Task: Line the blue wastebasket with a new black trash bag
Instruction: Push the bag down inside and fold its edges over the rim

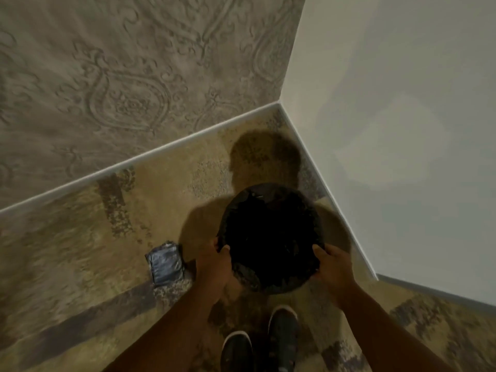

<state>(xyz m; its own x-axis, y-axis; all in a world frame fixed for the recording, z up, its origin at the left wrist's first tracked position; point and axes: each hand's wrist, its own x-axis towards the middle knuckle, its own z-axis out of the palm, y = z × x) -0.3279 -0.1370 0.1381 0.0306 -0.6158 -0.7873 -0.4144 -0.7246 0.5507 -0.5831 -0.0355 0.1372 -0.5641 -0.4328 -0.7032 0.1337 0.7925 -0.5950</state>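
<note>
Wastebasket (271, 237), seen from above, standing on the patterned carpet (80, 251) in the corner of a room. A black trash bag (268, 280) covers its mouth and is folded over the rim, so the interior reads as a dark hollow and the blue body is hidden from this view. The left hand (214, 267) grips the bag-covered rim on the basket's left side, fingers (224, 248) curled over the edge. The right hand (334, 267) grips the opposite side of the rim in the same manner, its fingers closed on the plastic. Both bare forearms reach toward the basket from the near edge of the view. Just nearer than the basket stand two dark shoes (260, 345) with pale soles. On the carpet to the basket's left lies a small flat folded packet (165, 264), grey-blue, apart from the basket. Beyond the basket rise an embossed patterned wall (120, 76) and, to its right, a plain white wall (402, 103), each with a white baseboard (161, 150).
</note>
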